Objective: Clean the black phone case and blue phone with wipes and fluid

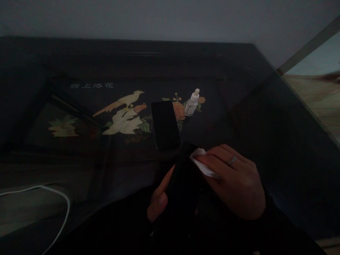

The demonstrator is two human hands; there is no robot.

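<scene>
My left hand (158,206) is closed around the side of a black phone-shaped object (180,190), tilted up in front of me; the dimness hides whether it is a phone or a case. My right hand (238,179), with a ring on one finger, pinches a folded white tissue (204,165). The tissue touches the upper right edge of the black object. Just beyond lies a smartphone (166,124), flat with its dark screen up. A small clear dropper bottle (191,105) with a white cap and bulb stands upright to its right.
The dark glossy table (123,64) carries a bird-and-flower picture and reflects the surroundings. A white cable (67,205) curves along the lower left. A pale wall (144,17) rises behind the table, and light floor (322,100) shows beyond its right edge.
</scene>
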